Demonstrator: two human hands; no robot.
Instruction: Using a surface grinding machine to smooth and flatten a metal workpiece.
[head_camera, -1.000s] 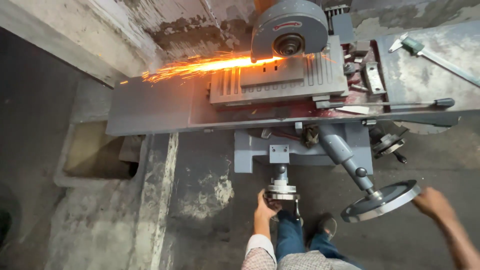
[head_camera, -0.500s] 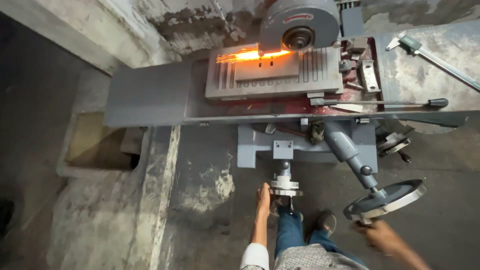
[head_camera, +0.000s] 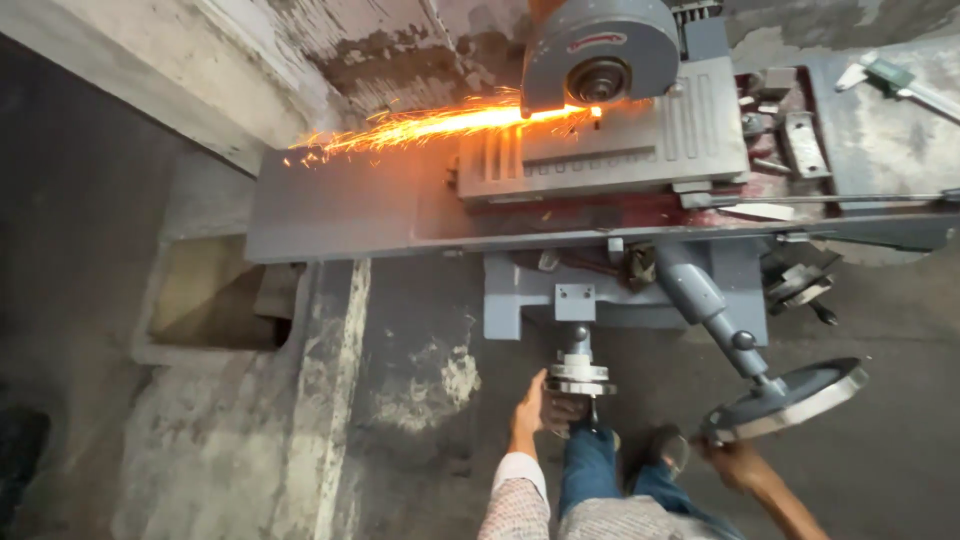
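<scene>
Sparks (head_camera: 420, 125) off grinder wheel (head_camera: 598, 45), calliper (head_camera: 900, 85) aside

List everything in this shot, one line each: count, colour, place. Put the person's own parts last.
Grinding machine: one, grey, centre.
Wheel guard: one, grey, round, top centre.
Slotted table block: one, grey, under the wheel guard.
Sparks: one orange stream, shooting left from the wheel.
Small handwheel: one, silver, front of the machine.
Large handwheel: one, grey with a bright rim, lower right, on a slanted shaft.
Caliper: one, silver and green, top right.
Floor pit: one, brownish, left.
Shoe: one, dark, bottom centre.
Jeans: blue, bottom centre.
Left hand: one, at the small handwheel.
Right hand: one, at the large handwheel's lower rim.
</scene>
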